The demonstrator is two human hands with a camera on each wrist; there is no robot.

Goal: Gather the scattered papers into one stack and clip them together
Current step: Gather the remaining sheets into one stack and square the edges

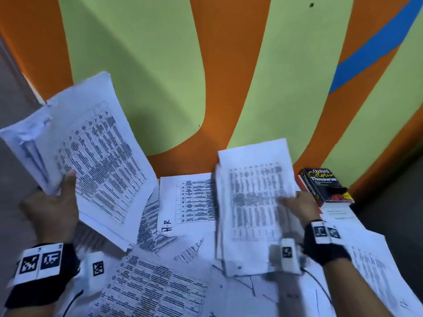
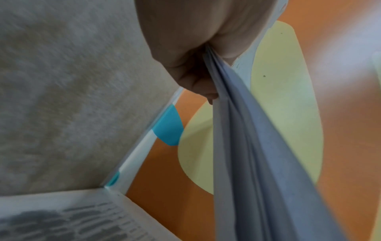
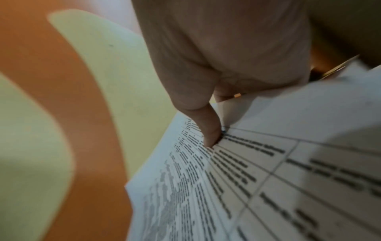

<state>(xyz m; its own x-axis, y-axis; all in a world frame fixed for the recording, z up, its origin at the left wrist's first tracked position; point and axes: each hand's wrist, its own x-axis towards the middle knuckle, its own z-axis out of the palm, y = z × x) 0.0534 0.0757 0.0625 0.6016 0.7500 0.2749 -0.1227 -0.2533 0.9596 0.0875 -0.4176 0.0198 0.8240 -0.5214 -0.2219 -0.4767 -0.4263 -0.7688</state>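
My left hand (image 1: 57,197) grips a bundle of printed sheets (image 1: 91,156) lifted off the table at the left, thumb on top. In the left wrist view the fingers (image 2: 195,78) pinch the edges of those sheets (image 2: 247,154). My right hand (image 1: 297,204) holds a second bundle of printed sheets (image 1: 254,202) raised at the middle right, thumb across the top page. The right wrist view shows the thumb (image 3: 208,130) pressing on the table-printed top page (image 3: 257,179). More loose papers (image 1: 190,202) lie scattered flat on the table. No clip shows clearly.
A black Oxford thesaurus (image 1: 325,186) lies at the table's far right on another sheet. An orange, green and blue painted wall (image 1: 206,76) rises right behind the table. Papers (image 1: 155,291) cover the near side; grey floor shows at both sides.
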